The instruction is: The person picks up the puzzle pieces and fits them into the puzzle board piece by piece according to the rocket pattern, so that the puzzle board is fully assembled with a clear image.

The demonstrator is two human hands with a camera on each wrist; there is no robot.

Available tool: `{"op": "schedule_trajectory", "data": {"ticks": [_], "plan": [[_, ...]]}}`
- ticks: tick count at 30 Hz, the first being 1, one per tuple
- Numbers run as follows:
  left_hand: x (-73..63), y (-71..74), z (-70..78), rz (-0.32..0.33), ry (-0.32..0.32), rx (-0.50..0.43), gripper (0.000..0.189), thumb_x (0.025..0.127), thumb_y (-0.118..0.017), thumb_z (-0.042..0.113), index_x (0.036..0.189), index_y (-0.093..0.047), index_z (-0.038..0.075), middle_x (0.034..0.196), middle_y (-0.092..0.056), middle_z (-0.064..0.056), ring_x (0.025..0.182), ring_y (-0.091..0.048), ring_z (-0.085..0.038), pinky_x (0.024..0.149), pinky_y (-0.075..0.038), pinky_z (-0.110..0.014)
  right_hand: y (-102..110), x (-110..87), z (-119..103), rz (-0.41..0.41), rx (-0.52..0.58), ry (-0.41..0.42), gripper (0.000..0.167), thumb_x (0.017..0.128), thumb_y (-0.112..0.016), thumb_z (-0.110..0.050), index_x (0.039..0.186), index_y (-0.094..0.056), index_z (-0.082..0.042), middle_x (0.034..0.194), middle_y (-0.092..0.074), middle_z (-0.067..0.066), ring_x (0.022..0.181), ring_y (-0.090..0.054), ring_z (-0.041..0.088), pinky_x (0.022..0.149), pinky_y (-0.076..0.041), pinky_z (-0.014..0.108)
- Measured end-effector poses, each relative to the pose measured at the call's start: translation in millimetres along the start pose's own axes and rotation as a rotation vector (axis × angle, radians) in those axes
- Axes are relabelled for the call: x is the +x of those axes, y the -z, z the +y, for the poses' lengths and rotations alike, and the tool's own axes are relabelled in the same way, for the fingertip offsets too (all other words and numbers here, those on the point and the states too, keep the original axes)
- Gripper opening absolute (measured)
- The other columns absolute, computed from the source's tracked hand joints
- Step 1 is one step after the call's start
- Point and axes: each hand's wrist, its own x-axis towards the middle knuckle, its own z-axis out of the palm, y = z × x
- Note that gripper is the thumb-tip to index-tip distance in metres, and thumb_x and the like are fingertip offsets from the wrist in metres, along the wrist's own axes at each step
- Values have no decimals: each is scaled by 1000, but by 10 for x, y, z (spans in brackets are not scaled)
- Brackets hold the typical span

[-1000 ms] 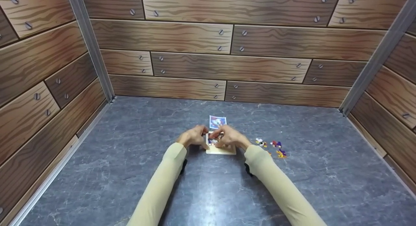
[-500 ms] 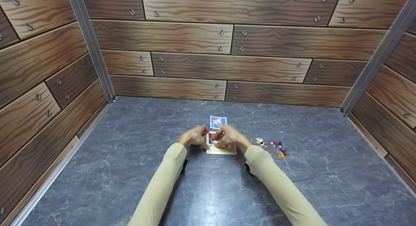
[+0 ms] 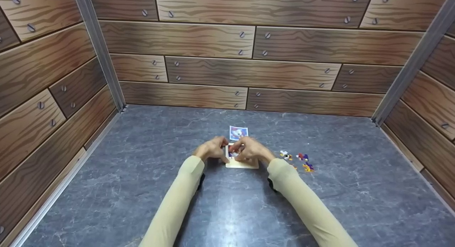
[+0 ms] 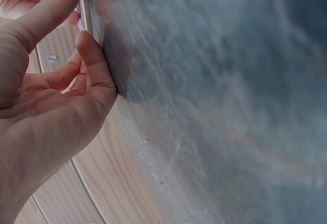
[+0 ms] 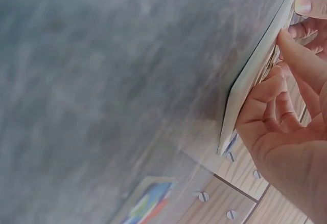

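Note:
A small pale wooden puzzle board (image 3: 241,164) lies on the table before me, with colourful pieces in its recess. My left hand (image 3: 213,148) holds the board's left edge, thumb toward the near side and fingers toward the far corner. Over the board is my right hand (image 3: 251,149), its thumb and index finger bent around a puzzle piece (image 3: 234,154) at the recess. Most of that piece is hidden by the fingers. In the right wrist view the right fingertips (image 5: 283,37) meet the top of the board.
A picture card (image 3: 238,132) with a white-faced figure lies just beyond the board. Loose puzzle pieces lie to the right: a white and black one (image 3: 285,155), a red and purple one (image 3: 303,156) and an orange and purple one (image 3: 308,167). Wood-patterned walls (image 3: 185,94) enclose the table.
My right index finger drew in toward the thumb, then reached out over the recess again. The left hand, the board and the loose pieces have stayed in place.

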Motion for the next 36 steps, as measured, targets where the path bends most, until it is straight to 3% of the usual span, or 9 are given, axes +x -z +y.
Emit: {"op": "schedule_trajectory", "data": {"ticks": [9,15,23,30,36], "plan": [[16,-5,3,-14,26,7,66,70,-87,13,126,-53,1,127,-56,-17,119,-52,-29,106,-41,-39,-31,-1,-10,23,-9,-6,39,72,-75,5,110,-73,-2,105,-73,14,76,-54,10,63,-43,18],[4,3,6,-13,40,-6,65,71,-86,12,126,-53,2,126,-55,-16,118,-51,-28,105,-41,-39,-36,13,-8,39,-17,-19,38,73,-76,4,110,-73,-2,108,-73,12,83,-58,14,66,-44,18],[-5,8,13,-11,24,-18,65,71,-86,9,125,-53,0,126,-56,-17,118,-52,-29,106,-42,-38,-30,14,-23,25,-46,-17,33,74,-76,2,106,-75,-5,93,-72,11,74,-53,11,62,-42,20],[-1,3,11,-8,28,-6,64,71,-86,11,124,-53,1,125,-56,-16,116,-52,-28,105,-42,-38,-29,13,-23,26,-40,-26,32,74,-77,3,105,-75,-4,92,-72,10,71,-52,10,60,-42,19],[13,-6,1,-10,16,6,64,70,-86,11,123,-53,1,124,-56,-16,116,-52,-28,104,-42,-38,-12,2,6,21,-17,24,31,74,-76,3,105,-74,-1,93,-72,13,75,-53,10,63,-42,18]]}}
